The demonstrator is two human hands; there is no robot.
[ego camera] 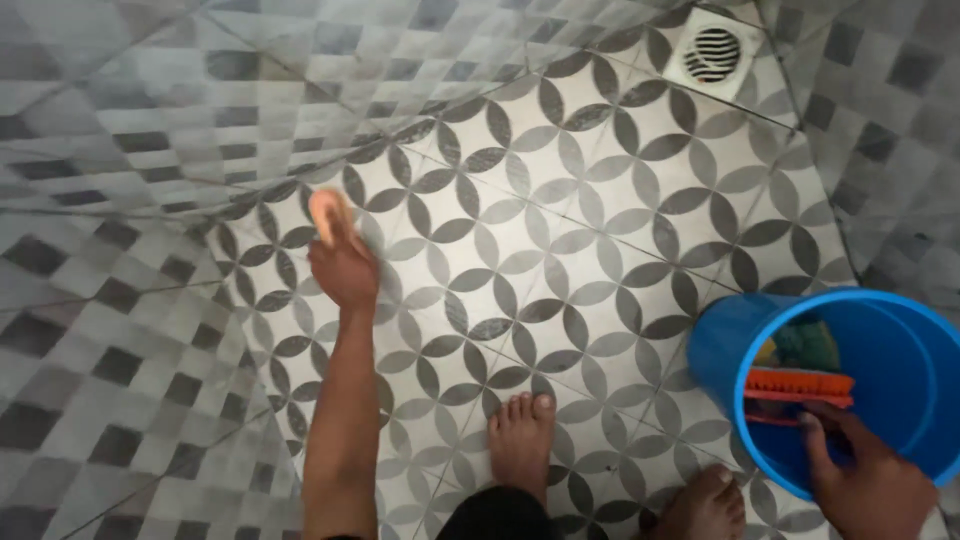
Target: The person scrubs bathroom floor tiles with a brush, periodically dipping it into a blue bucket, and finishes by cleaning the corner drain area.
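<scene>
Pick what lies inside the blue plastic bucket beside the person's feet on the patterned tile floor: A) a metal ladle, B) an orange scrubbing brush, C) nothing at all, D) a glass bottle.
B: an orange scrubbing brush lies across the inside of the blue plastic bucket, just above the right hand reaching over its rim, with green and yellow items behind it.

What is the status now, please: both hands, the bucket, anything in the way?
Left hand pressing orange sponge on patterned floor. Right hand on blue bucket rim, by orange brush. Bare feet close.
</scene>
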